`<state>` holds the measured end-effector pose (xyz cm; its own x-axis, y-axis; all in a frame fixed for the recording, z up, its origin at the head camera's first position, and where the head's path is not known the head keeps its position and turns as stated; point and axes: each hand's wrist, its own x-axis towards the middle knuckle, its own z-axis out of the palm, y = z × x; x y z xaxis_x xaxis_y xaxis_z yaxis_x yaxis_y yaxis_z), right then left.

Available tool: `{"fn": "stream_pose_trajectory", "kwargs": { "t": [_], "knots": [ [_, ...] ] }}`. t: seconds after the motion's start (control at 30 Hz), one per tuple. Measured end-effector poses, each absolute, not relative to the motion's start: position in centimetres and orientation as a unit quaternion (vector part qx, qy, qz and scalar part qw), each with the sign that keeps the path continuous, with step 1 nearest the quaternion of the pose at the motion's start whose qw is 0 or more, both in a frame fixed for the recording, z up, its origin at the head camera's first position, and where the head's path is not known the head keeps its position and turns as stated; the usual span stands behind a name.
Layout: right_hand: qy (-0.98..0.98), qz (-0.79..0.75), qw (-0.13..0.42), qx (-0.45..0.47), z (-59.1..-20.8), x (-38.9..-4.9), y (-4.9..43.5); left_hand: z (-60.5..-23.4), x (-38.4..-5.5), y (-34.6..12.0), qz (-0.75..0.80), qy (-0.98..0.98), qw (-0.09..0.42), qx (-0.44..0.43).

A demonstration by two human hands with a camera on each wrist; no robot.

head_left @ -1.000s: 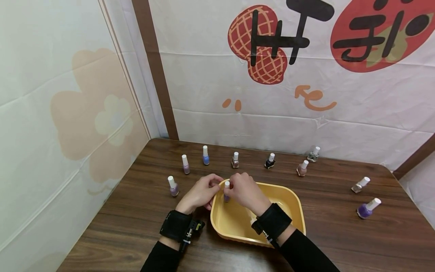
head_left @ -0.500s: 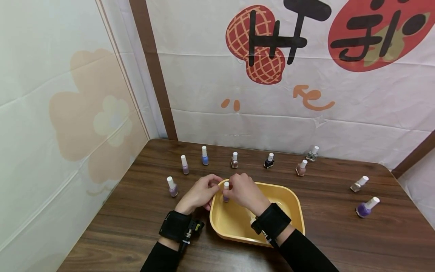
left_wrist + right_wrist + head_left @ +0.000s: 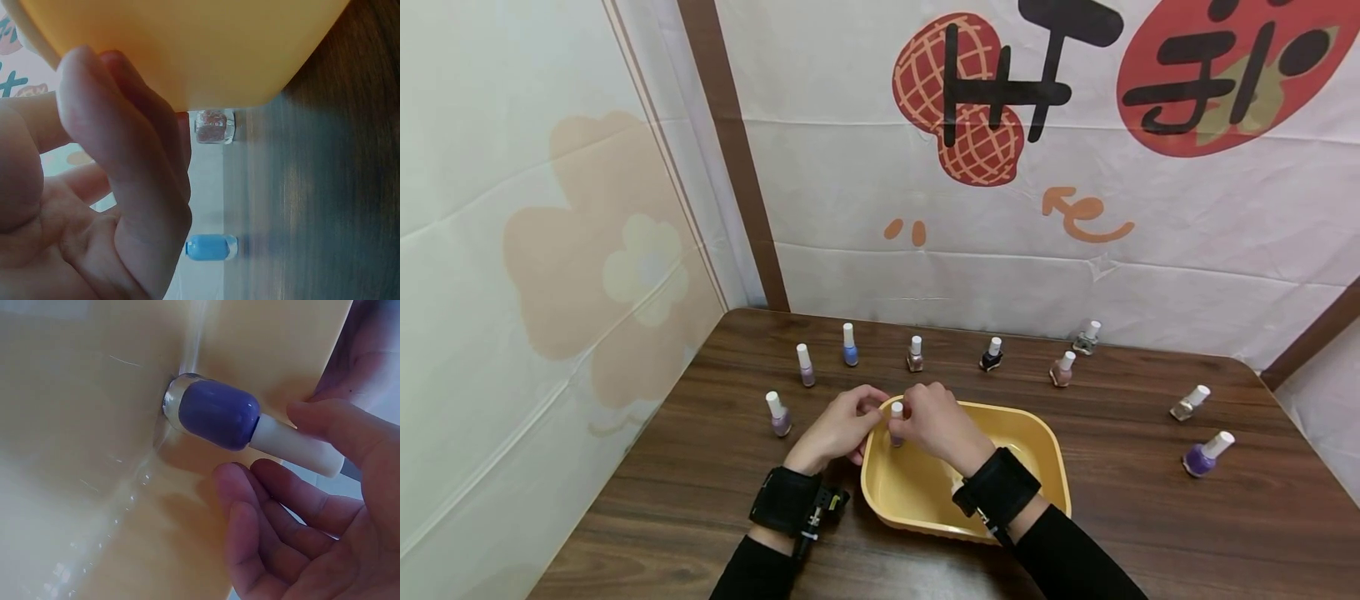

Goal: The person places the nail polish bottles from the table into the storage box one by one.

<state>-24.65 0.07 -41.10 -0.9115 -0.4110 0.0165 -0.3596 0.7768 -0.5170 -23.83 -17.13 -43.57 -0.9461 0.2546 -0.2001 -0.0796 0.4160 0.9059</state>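
Observation:
A yellow plastic basin [image 3: 917, 500] stands on the table in the head view, with my left hand [image 3: 838, 429] at its left back corner. Fingers of that hand [image 3: 131, 150] grip the basin's rim and lie against its outer wall in the left wrist view. Inside the same corner stands a purple nail polish bottle [image 3: 219, 412] with a white cap, its base on the basin floor. My right hand [image 3: 943, 429] reaches over the basin and holds the cap [image 3: 290, 444], thumb along one side and curled fingers close at the other.
Several nail polish bottles stand around the basin: lilac [image 3: 780, 419] and blue [image 3: 850, 354] at left and back, a dark one [image 3: 991, 358] behind, a deep purple one [image 3: 1202, 458] at right. A printed cloth [image 3: 850, 167] hangs behind the wooden table [image 3: 700, 467].
The head view has shifted slightly, so the scene sits a little further left. Both hands, the basin and the bottle in it keep their places.

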Motion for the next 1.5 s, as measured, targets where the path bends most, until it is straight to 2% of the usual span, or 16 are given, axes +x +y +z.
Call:
{"fn": "stream_pose_trajectory", "kwargs": {
  "t": [0.73, 1.5],
  "knots": [
    [0.942, -0.264, 0.042, -0.201, -37.9, -24.1, 2.3, -43.6, -23.8, -17.0, 0.540, 0.825, 0.157, 0.061],
    [0.939, -0.321, -0.060, -0.107, -35.1, -24.8, 10.6, -43.8, -23.8, -16.9, 0.529, 0.835, 0.141, 0.052]
  ]
}}
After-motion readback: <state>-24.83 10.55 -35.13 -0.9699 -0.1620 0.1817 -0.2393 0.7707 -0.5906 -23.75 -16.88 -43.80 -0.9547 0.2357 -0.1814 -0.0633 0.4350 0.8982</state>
